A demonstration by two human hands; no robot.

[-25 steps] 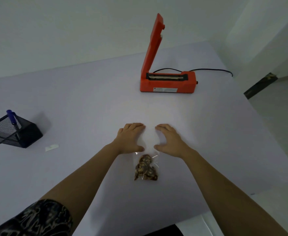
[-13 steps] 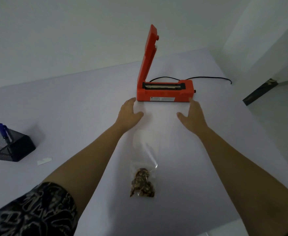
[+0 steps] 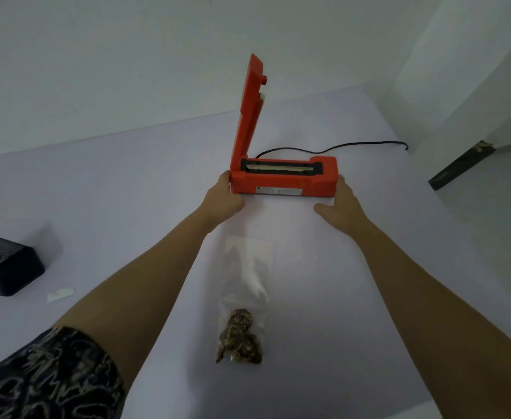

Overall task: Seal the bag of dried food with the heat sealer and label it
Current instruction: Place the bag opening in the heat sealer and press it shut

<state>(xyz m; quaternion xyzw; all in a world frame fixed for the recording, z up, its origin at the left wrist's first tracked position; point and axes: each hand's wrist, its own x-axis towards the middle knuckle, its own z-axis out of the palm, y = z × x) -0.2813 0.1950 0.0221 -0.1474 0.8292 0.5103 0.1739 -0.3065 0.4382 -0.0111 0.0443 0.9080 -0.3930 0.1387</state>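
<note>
Hands [image 3: 224, 198] [image 3: 342, 204] flank boxy orange plastic heat sealer [image 3: 283, 179], hinged lid upright.

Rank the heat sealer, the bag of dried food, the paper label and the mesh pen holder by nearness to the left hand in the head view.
From the left hand:
1. Heat sealer, touching its left end.
2. Bag of dried food, just below-right.
3. Paper label, lower left.
4. Mesh pen holder, far left edge.
</note>
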